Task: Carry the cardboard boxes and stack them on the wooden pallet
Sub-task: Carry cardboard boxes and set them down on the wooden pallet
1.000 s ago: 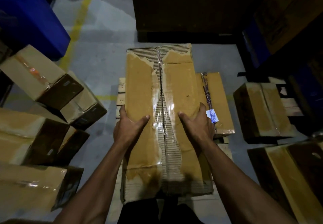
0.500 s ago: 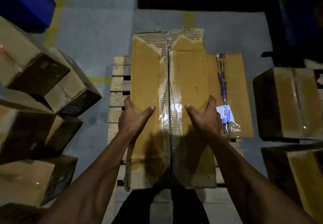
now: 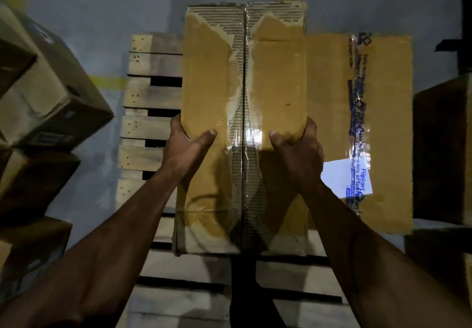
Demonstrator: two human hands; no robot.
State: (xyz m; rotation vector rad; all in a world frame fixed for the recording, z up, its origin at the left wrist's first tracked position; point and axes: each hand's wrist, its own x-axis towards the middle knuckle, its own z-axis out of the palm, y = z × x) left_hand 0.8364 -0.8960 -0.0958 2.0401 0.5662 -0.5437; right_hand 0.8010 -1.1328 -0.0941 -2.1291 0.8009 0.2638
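Note:
I hold a long cardboard box [image 3: 275, 79] with torn brown paper and a taped centre seam over the wooden pallet [image 3: 150, 97]. My left hand [image 3: 187, 146] grips its left side, thumb on top. My right hand [image 3: 297, 148] grips its right side the same way. A second cardboard box [image 3: 383, 128] with a white label and printed tape lies flat on the pallet, just right of the held box. Whether the held box touches the pallet is hidden.
Several cardboard boxes [image 3: 48, 90] are piled on the floor at the left. More dark boxes [image 3: 444, 148] stand at the right edge. Grey floor with a yellow line [image 3: 107, 82] lies beyond the pallet's left side.
The view has closed in on the pallet. The held box now sits lower and nearer the pallet slats, beside the labelled box. Both hands keep the same grip.

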